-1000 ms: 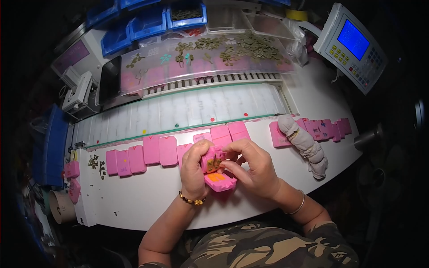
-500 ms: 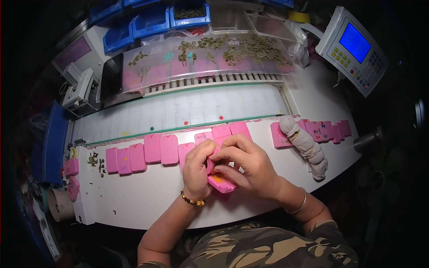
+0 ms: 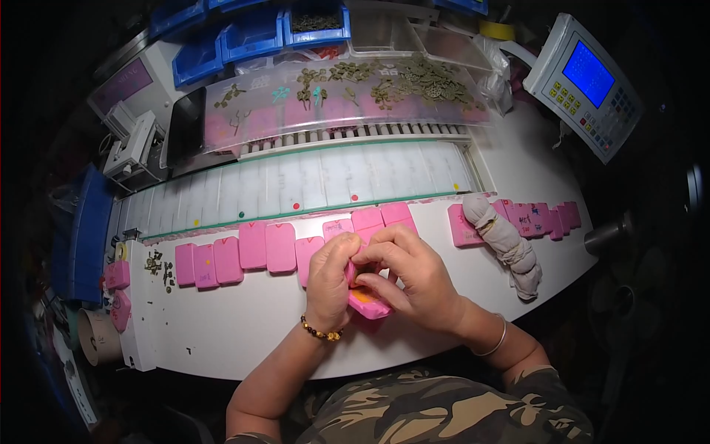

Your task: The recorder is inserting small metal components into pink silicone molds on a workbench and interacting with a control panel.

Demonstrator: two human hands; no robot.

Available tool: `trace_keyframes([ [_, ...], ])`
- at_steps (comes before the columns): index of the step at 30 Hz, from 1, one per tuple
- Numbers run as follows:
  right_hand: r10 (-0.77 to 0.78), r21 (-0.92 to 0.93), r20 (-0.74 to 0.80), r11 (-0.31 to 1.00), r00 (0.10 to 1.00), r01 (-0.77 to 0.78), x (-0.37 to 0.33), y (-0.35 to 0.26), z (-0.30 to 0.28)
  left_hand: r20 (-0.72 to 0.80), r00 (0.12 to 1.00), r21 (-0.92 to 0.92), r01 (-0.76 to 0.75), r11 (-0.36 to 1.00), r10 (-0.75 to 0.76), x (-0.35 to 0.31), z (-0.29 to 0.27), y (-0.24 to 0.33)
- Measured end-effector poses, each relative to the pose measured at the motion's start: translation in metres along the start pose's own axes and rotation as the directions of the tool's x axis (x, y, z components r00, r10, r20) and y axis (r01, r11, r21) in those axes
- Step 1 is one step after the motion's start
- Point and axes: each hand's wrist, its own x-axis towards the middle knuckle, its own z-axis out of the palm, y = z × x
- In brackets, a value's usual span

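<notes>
A pink rubber mould (image 3: 370,305) with an orange patch on its inner face is held bent open above the white worktop. My left hand (image 3: 328,277) is closed around its left side. My right hand (image 3: 414,277) reaches into the opening from the right, thumb and bent fingers pinched close together. Whatever sits between those fingertips is hidden. Just beyond my hands stands a row of pink mould blocks (image 3: 253,246), some marked in red or blue.
A conveyor of pale plates (image 3: 310,181) runs behind the moulds. Dark green pieces (image 3: 433,81) lie on a clear sheet above it. At right are a wrapped cloth bundle (image 3: 510,251), more pink moulds (image 3: 532,214) and a control panel (image 3: 584,85). Blue bins (image 3: 251,37) stand behind.
The conveyor plates with their coloured dots have shifted left. Both hands have barely moved and stay at the pink mould.
</notes>
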Motion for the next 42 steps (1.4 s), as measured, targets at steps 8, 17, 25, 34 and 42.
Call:
trace_keyframes([
  [8, -0.038, -0.038, -0.014, 0.999, 0.999, 0.038, -0.005, 0.003, 0.003, -0.028, 1.000, 0.051, -0.001, 0.999, 0.002, -0.001, 0.004, -0.001],
  [17, -0.048, 0.037, -0.017, 0.998, 0.999, 0.049, -0.006, 0.002, 0.003, -0.030, 0.999, 0.068, -0.023, 0.997, 0.025, 0.002, -0.001, -0.004],
  [25, -0.090, -0.050, -0.022, 0.995, 0.996, 0.089, -0.006, 0.003, 0.004, -0.038, 0.999, 0.071, -0.032, 0.997, 0.035, 0.001, 0.001, -0.001],
  [34, -0.102, -0.016, 0.041, 0.995, 0.994, 0.103, -0.003, 0.002, 0.000, -0.018, 0.999, 0.079, -0.032, 0.996, 0.034, 0.002, -0.001, 0.000],
  [42, -0.236, -0.093, 0.026, 0.967, 0.971, 0.238, -0.013, -0.001, 0.005, -0.122, 0.992, -0.123, 0.023, 0.992, -0.038, 0.003, 0.005, 0.005],
])
